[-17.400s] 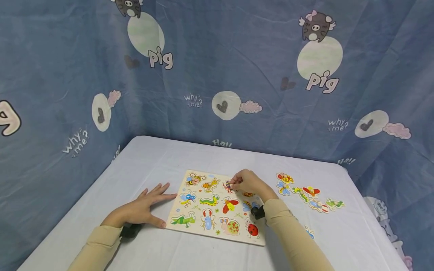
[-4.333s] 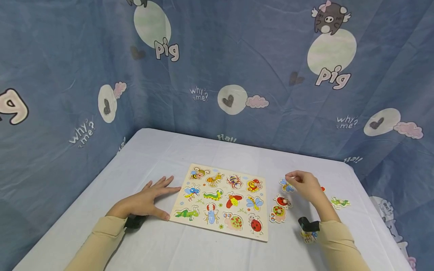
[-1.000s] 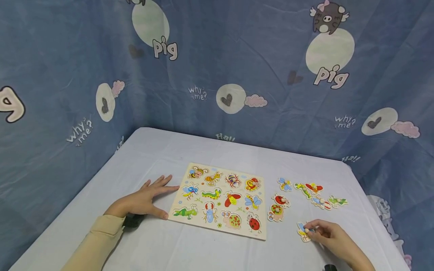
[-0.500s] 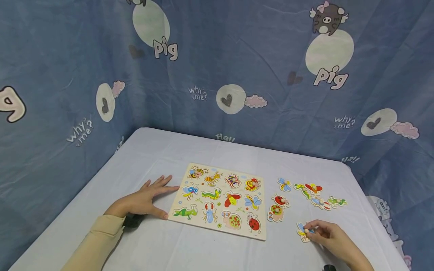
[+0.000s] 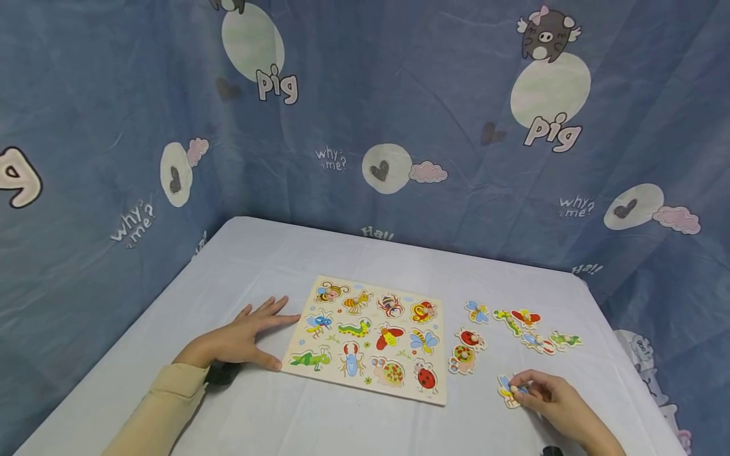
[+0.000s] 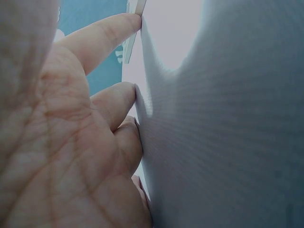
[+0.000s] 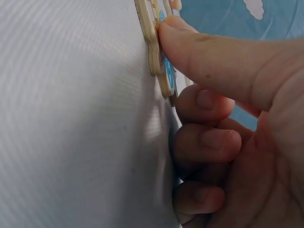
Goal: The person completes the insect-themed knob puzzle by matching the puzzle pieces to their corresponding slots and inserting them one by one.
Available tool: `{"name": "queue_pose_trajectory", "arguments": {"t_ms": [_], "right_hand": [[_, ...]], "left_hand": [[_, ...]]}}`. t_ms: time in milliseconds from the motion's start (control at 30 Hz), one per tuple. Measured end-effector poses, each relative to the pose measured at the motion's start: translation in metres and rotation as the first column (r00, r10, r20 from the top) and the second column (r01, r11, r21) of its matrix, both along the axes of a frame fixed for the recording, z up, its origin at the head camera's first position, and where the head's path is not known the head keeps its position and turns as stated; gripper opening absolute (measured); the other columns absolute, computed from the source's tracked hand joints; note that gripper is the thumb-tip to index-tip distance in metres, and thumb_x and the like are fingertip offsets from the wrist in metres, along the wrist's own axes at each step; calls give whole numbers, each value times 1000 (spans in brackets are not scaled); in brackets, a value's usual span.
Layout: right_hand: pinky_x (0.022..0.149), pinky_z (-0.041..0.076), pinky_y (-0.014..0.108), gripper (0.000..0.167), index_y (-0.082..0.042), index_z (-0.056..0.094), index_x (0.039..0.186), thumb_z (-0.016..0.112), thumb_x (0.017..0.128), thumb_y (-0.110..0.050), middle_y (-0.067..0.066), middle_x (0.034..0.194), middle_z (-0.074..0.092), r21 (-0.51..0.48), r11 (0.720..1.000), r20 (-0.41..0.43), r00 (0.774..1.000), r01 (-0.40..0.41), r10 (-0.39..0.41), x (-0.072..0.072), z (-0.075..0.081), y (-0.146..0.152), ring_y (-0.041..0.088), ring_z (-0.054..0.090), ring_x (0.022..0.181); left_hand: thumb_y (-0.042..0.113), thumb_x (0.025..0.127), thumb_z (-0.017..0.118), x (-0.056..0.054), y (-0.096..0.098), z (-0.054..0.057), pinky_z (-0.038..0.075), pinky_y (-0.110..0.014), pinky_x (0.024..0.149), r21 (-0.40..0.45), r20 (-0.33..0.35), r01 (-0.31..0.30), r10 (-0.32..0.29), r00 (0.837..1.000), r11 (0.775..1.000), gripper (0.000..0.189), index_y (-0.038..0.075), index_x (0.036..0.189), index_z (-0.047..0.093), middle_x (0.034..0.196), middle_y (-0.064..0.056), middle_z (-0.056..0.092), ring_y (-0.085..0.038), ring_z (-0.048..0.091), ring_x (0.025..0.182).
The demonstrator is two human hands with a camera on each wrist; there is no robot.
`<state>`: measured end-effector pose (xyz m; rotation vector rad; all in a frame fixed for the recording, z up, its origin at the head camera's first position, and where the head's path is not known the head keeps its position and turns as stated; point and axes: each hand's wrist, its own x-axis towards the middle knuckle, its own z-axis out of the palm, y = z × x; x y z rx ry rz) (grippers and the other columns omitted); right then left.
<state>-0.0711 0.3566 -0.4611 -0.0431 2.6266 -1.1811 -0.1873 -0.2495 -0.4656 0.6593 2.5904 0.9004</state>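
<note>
A wooden insect puzzle board [image 5: 373, 315] lies on the white-covered table. Its top row holds knobbed pieces: a bee [image 5: 329, 292], an ant-like insect [image 5: 357, 303], a spider [image 5: 390, 305] and a red-and-yellow butterfly [image 5: 423, 311]. The lower rows show printed insects. My left hand [image 5: 242, 339] rests flat with spread fingers, thumb and index at the board's left edge. Right of the board, my right hand [image 5: 561, 405] pinches the knob of a blue-winged insect puzzle piece [image 5: 504, 392] between thumb and index finger. The fingers partly cover that piece, which is low at the table.
Loose pieces lie right of the board: ladybug [image 5: 471, 338], snail [image 5: 463, 359], blue-winged bee [image 5: 476, 311], caterpillar [image 5: 505, 321], red-winged insect [image 5: 526, 317], beetle [image 5: 537, 342] and grasshopper [image 5: 566, 339]. A patterned blue curtain [image 5: 319, 209] stands behind the table.
Since the oldest frame, the butterfly piece has gone into the board's top-right place. My right hand went from the spider to the loose pieces, then down to the blue-winged insect piece. The left hand stayed.
</note>
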Motion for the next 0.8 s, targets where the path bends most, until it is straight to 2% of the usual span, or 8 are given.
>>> {"name": "queue_pose_trajectory", "arguments": {"t_ms": [300,800], "right_hand": [[56,38,26,24,-1,72,118,75,100,-16,-6,69,41,29,1000,-6,1000,4,-4,0,0,-1,4,41,60],[58,35,27,22,-6,74,118,76,100,-19,-5,70,42,109,991,-32,996,81,-78,-3,1,-10,6,40,62]], "left_hand": [[45,71,99,2,1,2,-8,-82,124,6,3,6,-6,1000,1000,99,22,157,57,179,-24,16,-55,0,165],[43,72,99,3,3,5,-9,-81,124,17,-2,15,-15,1000,1000,97,21,157,58,179,-24,15,-55,0,165]]}}
